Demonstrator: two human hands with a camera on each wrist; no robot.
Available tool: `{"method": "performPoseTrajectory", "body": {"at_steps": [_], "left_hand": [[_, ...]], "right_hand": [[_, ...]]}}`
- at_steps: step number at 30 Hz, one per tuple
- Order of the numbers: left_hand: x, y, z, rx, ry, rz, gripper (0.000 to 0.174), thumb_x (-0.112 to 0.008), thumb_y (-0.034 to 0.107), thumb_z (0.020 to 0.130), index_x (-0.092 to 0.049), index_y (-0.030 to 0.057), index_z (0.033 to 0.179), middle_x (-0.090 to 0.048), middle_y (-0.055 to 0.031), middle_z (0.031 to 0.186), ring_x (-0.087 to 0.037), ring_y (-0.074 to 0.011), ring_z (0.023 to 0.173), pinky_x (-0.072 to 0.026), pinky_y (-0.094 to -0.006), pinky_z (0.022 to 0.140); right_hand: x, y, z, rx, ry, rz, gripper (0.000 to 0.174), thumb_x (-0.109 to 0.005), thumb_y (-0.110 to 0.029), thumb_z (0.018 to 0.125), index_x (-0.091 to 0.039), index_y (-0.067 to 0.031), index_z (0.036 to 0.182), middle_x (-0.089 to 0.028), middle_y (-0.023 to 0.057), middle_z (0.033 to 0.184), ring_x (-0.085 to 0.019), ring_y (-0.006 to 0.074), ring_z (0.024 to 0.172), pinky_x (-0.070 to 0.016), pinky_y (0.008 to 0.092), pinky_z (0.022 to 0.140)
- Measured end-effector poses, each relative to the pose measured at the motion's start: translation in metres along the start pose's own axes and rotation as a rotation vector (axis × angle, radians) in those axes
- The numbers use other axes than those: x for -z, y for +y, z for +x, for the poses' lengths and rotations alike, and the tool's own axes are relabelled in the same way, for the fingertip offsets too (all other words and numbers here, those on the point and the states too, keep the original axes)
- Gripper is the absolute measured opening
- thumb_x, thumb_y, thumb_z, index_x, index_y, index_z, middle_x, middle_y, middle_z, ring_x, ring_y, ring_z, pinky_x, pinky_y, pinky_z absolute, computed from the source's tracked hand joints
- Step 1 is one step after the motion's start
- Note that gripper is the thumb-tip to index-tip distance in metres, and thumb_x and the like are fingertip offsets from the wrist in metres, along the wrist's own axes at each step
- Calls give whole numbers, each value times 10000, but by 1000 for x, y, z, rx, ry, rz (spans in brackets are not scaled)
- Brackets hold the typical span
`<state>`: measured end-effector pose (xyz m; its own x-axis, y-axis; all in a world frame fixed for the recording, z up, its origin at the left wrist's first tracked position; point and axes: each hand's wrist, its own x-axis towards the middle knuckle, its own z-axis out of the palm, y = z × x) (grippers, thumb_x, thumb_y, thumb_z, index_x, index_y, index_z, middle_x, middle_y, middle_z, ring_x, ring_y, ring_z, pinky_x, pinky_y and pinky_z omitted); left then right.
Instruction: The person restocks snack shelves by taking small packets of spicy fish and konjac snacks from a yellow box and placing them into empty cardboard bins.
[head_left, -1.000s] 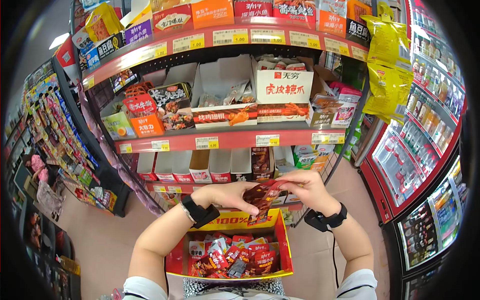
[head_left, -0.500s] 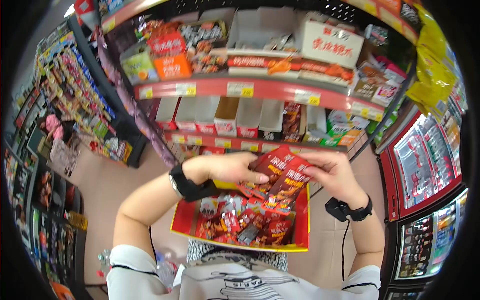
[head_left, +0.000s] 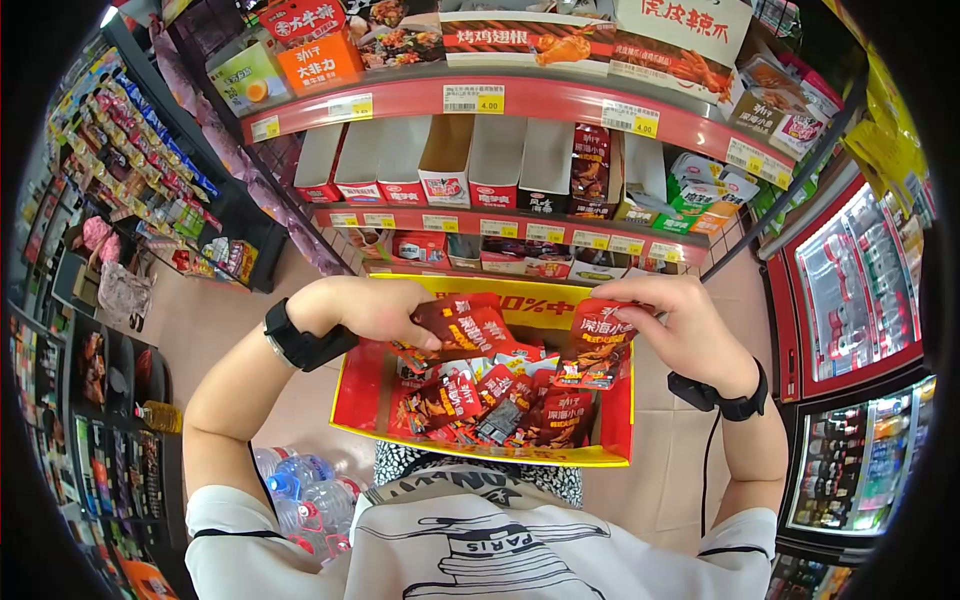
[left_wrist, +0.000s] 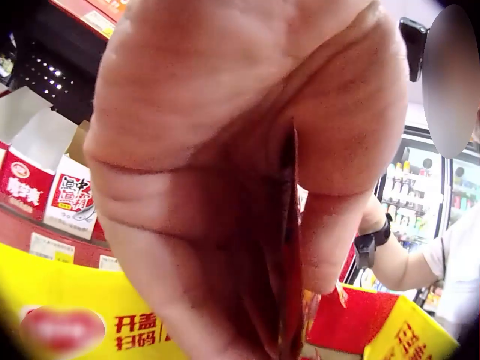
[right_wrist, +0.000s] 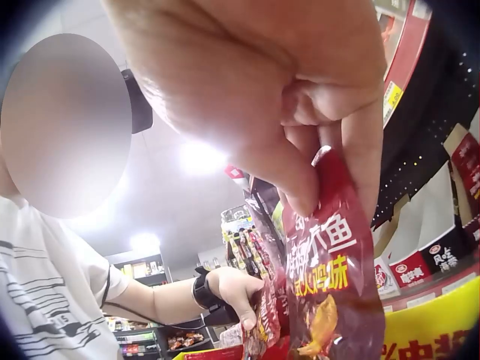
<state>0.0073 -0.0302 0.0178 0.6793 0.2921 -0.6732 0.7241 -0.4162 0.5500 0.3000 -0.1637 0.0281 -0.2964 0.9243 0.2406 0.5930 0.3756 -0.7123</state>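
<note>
My left hand (head_left: 378, 312) grips red-brown snack packets (head_left: 465, 328) above the left side of a red and yellow box (head_left: 340, 395). In the left wrist view that hand (left_wrist: 240, 150) has its thumb and fingers round a packet (left_wrist: 291, 247) seen edge-on. My right hand (head_left: 680, 325) pinches the top of another packet (head_left: 597, 345) over the box's right side. The right wrist view shows this packet (right_wrist: 334, 270) hanging upright from the thumb and fingers of the right hand (right_wrist: 277, 97). Loose packets (head_left: 500, 400) lie inside the box.
Behind the box stands a shelf rack (head_left: 560, 95) with upright white cartons (head_left: 405, 165) and one filled with red-brown packets (head_left: 590, 165). Plastic bottles (head_left: 320, 500) are on the floor at the lower left. Drink coolers (head_left: 850, 290) stand at the right, snack racks (head_left: 140, 150) at the left.
The hands held packets together over the box; now they are apart, each with packets, the left moved left. The head view has tilted down, showing more of the lower shelf and shirt.
</note>
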Motion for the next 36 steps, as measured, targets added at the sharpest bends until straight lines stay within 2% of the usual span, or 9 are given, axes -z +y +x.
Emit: {"method": "performPoseTrajectory", "body": {"at_steps": [4, 9, 14, 17, 22, 24, 25, 30, 36], "left_hand": [[-18, -8, 9, 33, -31, 189, 352, -627, 279, 858, -602, -12, 1053, -661, -153, 957, -617, -238, 874, -459, -334, 770], [-37, -7, 27, -81, -180, 231, 379, -608, 344, 854, -616, 25, 1058, -655, -170, 923, -609, -332, 873, -459, -392, 751], [-45, -8, 41, -152, -55, 401, 404, -622, 368, 830, -615, 79, 1114, -649, -176, 958, -611, -324, 900, -463, -406, 766], [-43, -6, 45, -132, 134, 309, 528, -646, 358, 801, -524, 104, 1248, -650, -136, 1028, -611, -317, 957, -468, -398, 810], [-28, 6, 52, -151, 204, 289, 490, -635, 341, 821, -539, 94, 1233, -641, -136, 1058, -605, -307, 982, -466, -401, 833], [-19, 12, 53, -340, 337, 340, 480, -630, 339, 828, -542, 93, 1231, -624, -146, 1092, -596, -307, 997, -462, -400, 835], [-13, 26, 49, -252, 301, 321, 471, -623, 312, 841, -535, 77, 1240, -598, -162, 1148, -571, -315, 1051, -444, -384, 891], [5, 40, 64, -359, 318, 315, 457, -617, 297, 851, -541, 43, 1223, -588, -169, 1166, -573, -315, 1053, -451, -383, 893], [16, 53, 93, -445, 388, 217, 442, -627, 254, 836, -547, 31, 1209, -595, -160, 1141, -565, -308, 1061, -452, -369, 894]], "right_hand": [[-10, -1, 1, -65, -81, 48, 249, -584, 31, 783, -633, -32, 1019, -659, 150, 947, -638, 314, 869, -509, 338, 738], [-25, 4, 0, 51, -303, 3, 276, -550, 21, 789, -622, -40, 1048, -648, 166, 948, -621, 336, 877, -504, 385, 740], [-42, 6, -6, 97, -431, 27, 329, -499, 32, 797, -597, -44, 1102, -637, 201, 948, -615, 354, 885, -493, 399, 764], [-40, 8, -5, 117, -399, -26, 316, -507, 19, 810, -594, -45, 1107, -632, 189, 995, -608, 344, 917, -486, 408, 770], [-27, 11, -4, 59, -294, -16, 294, -544, -15, 808, -597, -46, 1096, -640, 165, 1004, -609, 326, 919, -490, 395, 780], [-21, 11, -4, 35, -270, -20, 276, -558, -38, 812, -602, -46, 1084, -646, 155, 993, -613, 321, 913, -493, 388, 779], [-19, 11, -4, 41, -246, -25, 270, -568, -47, 811, -605, -43, 1078, -648, 152, 987, -615, 318, 907, -495, 390, 774], [-8, 24, -7, 78, -130, -87, 258, -597, -64, 805, -611, -34, 1061, -655, 138, 963, -627, 306, 880, -499, 382, 751], [6, 41, -11, -99, -25, -18, 246, -609, -23, 820, -617, -11, 1066, -664, 111, 969, -645, 211, 876, -511, 314, 758]]}}
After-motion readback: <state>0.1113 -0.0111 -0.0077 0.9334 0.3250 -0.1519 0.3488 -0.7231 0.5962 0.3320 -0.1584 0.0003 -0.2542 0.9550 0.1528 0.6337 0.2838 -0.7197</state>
